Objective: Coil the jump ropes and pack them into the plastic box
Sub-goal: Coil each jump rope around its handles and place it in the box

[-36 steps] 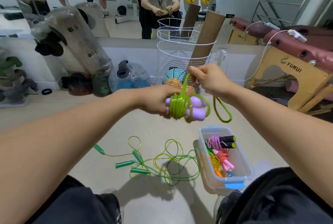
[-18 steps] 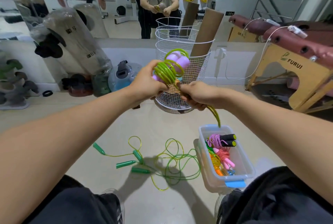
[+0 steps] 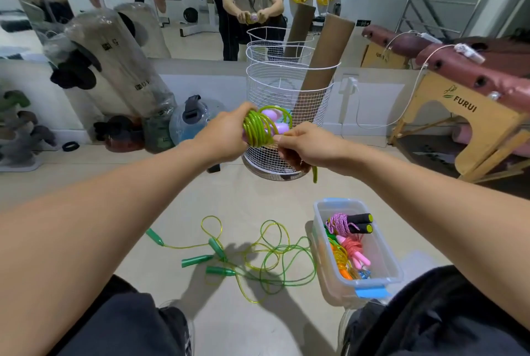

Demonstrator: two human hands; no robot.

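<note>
A green jump rope with purple handles is wound into a tight coil in front of me. My left hand grips the coil and handles from the left. My right hand pinches the rope's loose end beside the coil; a short green tail hangs below that hand. A clear plastic box stands on the floor at the lower right and holds several coiled ropes in pink, orange and black. Two loose green-handled ropes lie tangled on the floor left of the box.
A white wire basket with cardboard tubes stands just behind my hands. A wooden massage table fills the right side. Wrapped bags and a water jug line the mirrored wall at left. My knees frame the bottom.
The coil was raised half a second ago and has come back down a little. My right hand has moved up against the coil, and the hanging tail has grown shorter.
</note>
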